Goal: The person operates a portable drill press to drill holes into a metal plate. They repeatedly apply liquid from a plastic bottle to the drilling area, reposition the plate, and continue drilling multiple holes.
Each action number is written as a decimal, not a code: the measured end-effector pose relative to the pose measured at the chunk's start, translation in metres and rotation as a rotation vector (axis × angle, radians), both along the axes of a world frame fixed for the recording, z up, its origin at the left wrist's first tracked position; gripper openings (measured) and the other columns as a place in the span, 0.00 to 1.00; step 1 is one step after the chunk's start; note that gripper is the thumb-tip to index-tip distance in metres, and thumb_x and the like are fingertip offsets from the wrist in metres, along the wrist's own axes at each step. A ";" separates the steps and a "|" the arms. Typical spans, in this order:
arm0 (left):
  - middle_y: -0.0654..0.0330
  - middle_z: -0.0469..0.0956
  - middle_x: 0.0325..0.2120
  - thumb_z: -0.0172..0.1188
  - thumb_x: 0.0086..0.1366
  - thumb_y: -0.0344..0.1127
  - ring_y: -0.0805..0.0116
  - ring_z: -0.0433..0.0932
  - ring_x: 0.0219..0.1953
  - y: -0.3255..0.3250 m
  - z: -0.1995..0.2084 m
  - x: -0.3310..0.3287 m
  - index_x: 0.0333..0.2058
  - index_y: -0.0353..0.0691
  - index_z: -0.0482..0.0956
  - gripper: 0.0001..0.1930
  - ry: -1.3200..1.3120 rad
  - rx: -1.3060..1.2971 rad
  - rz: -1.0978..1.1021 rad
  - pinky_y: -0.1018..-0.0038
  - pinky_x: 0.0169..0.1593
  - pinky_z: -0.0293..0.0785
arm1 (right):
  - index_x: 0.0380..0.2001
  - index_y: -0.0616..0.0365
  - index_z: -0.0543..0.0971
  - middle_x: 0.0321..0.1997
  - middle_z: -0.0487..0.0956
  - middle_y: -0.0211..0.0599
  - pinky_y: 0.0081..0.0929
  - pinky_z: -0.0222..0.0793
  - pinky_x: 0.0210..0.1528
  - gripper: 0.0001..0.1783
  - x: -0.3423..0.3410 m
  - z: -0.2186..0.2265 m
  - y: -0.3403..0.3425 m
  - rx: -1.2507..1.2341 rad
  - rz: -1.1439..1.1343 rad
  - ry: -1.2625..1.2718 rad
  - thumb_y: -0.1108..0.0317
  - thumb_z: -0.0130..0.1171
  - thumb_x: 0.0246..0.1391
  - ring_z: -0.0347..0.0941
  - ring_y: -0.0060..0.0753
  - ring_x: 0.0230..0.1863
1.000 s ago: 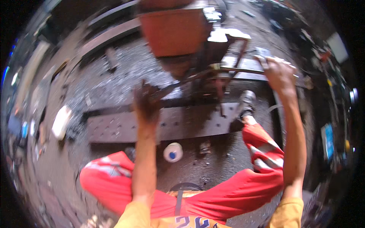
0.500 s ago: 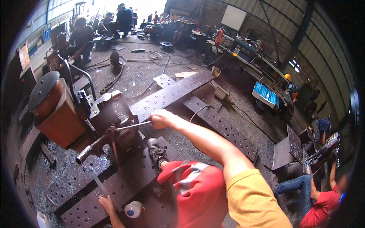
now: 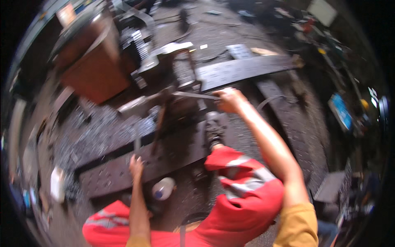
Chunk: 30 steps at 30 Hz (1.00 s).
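Note:
My right hand [image 3: 229, 99] is closed round the end of a thin metal lever [image 3: 193, 95]. The lever runs left to the dark drilling machine [image 3: 175, 78], whose thick bare-metal tube [image 3: 133, 104] points to the lower left. Lower on the left, my left hand [image 3: 136, 166] grips a narrow flat metal strip [image 3: 137, 140], its far end pointing up at the metal shavings [image 3: 111, 127]. Beneath lies a long steel plate with holes [image 3: 107, 177]. The picture is smeared by motion, so finger details are soft.
A rusty orange metal housing [image 3: 94, 76] stands left of the machine. A drilled plate [image 3: 247, 68] lies beyond my right hand, another [image 3: 279, 107] to its right. A white bottle [image 3: 163, 188] stands near my knees, a white jug [image 3: 57, 184] at far left. My shoe [image 3: 214, 127] rests by the plate.
My view has swung left and down, so the machine and both hands appear farther right. Both hands keep their holds on the lever and the strip. My other red trouser leg has come into view.

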State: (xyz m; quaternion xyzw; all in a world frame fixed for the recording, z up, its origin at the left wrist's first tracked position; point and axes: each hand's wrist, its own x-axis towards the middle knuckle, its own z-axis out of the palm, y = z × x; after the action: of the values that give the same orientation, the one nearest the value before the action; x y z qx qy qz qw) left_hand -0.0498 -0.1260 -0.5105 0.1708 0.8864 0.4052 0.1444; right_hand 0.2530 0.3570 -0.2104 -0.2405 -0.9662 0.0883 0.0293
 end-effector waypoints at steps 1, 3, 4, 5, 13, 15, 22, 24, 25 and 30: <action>0.45 0.84 0.38 0.55 0.73 0.41 0.61 0.86 0.34 0.046 0.030 0.041 0.64 0.37 0.67 0.25 -0.377 0.134 0.001 0.68 0.37 0.82 | 0.53 0.49 0.83 0.40 0.84 0.51 0.41 0.81 0.45 0.23 0.031 -0.017 0.000 -0.070 -0.129 -0.048 0.62 0.65 0.52 0.84 0.49 0.41; 0.57 0.81 0.19 0.51 0.75 0.42 0.69 0.80 0.19 0.049 0.035 0.015 0.60 0.39 0.69 0.20 -0.289 0.133 -0.005 0.72 0.23 0.75 | 0.53 0.47 0.83 0.40 0.83 0.54 0.46 0.79 0.44 0.24 0.012 -0.010 -0.010 -0.125 -0.203 -0.068 0.63 0.63 0.50 0.82 0.55 0.41; 0.56 0.81 0.19 0.50 0.75 0.43 0.68 0.80 0.19 0.060 0.040 0.010 0.57 0.40 0.72 0.18 -0.235 0.074 -0.044 0.70 0.23 0.75 | 0.51 0.49 0.83 0.38 0.83 0.57 0.46 0.79 0.45 0.21 0.014 -0.015 -0.007 -0.108 -0.175 -0.019 0.62 0.64 0.51 0.82 0.58 0.41; 0.55 0.81 0.19 0.49 0.75 0.44 0.67 0.81 0.19 0.065 0.044 0.002 0.53 0.41 0.74 0.17 -0.183 0.014 -0.084 0.68 0.23 0.75 | 0.49 0.50 0.84 0.37 0.83 0.56 0.47 0.78 0.45 0.19 0.009 -0.014 -0.012 -0.135 -0.143 -0.007 0.62 0.64 0.52 0.81 0.59 0.41; 0.42 0.81 0.26 0.53 0.72 0.43 0.45 0.84 0.30 0.076 0.050 0.002 0.50 0.42 0.77 0.14 -0.057 -0.171 -0.404 0.54 0.36 0.76 | 0.41 0.51 0.83 0.35 0.83 0.53 0.49 0.76 0.43 0.12 -0.001 -0.013 -0.018 -0.126 -0.105 0.018 0.63 0.64 0.54 0.79 0.61 0.40; 0.42 0.80 0.26 0.53 0.73 0.42 0.41 0.82 0.31 0.060 0.056 0.008 0.47 0.42 0.77 0.12 0.086 -0.142 -0.512 0.54 0.33 0.73 | 0.41 0.53 0.83 0.36 0.83 0.52 0.50 0.76 0.44 0.12 0.003 -0.015 -0.016 -0.109 -0.103 0.050 0.63 0.64 0.54 0.79 0.61 0.42; 0.43 0.82 0.26 0.51 0.73 0.47 0.38 0.82 0.34 -0.004 0.095 -0.009 0.49 0.46 0.76 0.15 0.125 -0.290 -0.457 0.50 0.40 0.75 | 0.44 0.56 0.83 0.39 0.83 0.53 0.48 0.76 0.47 0.16 0.008 -0.016 -0.016 -0.087 -0.097 0.098 0.65 0.65 0.52 0.79 0.59 0.45; 0.45 0.81 0.23 0.51 0.73 0.47 0.44 0.83 0.31 0.007 0.091 -0.019 0.49 0.44 0.76 0.16 -0.023 -0.215 -0.350 0.52 0.38 0.76 | 0.41 0.59 0.83 0.36 0.82 0.56 0.47 0.75 0.42 0.13 0.010 -0.019 -0.013 -0.064 -0.078 0.160 0.66 0.65 0.53 0.79 0.61 0.42; 0.47 0.80 0.20 0.50 0.73 0.47 0.50 0.84 0.27 0.019 0.086 -0.018 0.49 0.42 0.75 0.16 -0.054 -0.145 -0.267 0.55 0.36 0.76 | 0.39 0.61 0.83 0.34 0.81 0.58 0.44 0.75 0.40 0.12 0.013 -0.021 -0.011 -0.066 -0.067 0.190 0.67 0.64 0.54 0.79 0.62 0.40; 0.45 0.82 0.25 0.53 0.73 0.47 0.49 0.85 0.31 0.060 0.041 -0.013 0.51 0.44 0.75 0.16 -0.265 -0.125 -0.242 0.54 0.37 0.79 | 0.35 0.62 0.80 0.29 0.77 0.59 0.45 0.70 0.33 0.08 0.005 -0.032 -0.004 -0.099 -0.042 0.169 0.69 0.63 0.54 0.75 0.66 0.35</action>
State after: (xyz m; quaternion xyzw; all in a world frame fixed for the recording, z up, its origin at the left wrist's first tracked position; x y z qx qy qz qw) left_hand -0.0630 -0.0655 -0.4699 0.2117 0.8561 0.3480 0.3181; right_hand 0.2578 0.3527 -0.2425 -0.2533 -0.9495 0.1554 0.1006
